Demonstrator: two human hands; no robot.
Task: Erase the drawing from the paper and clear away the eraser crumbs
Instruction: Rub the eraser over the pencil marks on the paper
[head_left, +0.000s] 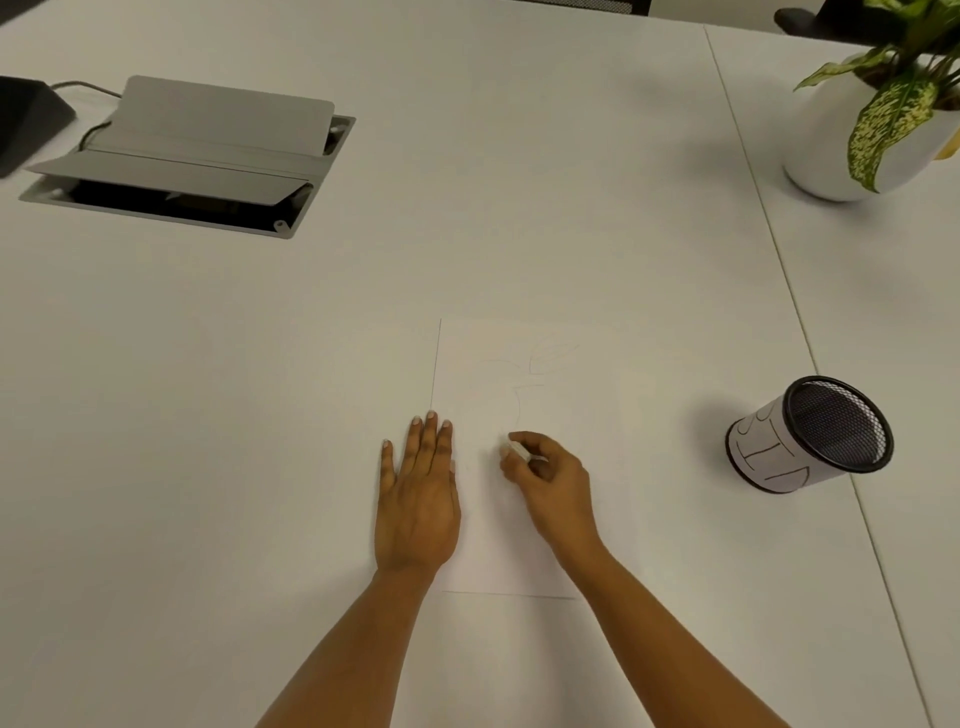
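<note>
Right of paper (576, 410), mesh cup (810, 434) — plant (883, 109) beyond, cable hatch (192, 156) far left

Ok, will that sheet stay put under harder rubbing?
Probably floppy and light: the paper lies thin and flat on the smooth table. Rubbed unpinned it would likely slide or wrinkle; the left hand lies flat across its left edge while the right hand pinches the eraser.

You have white paper (582, 415) with faint grey lines (550, 358) on the white desk (467, 208); the cup (808, 434) is black mesh.
</note>
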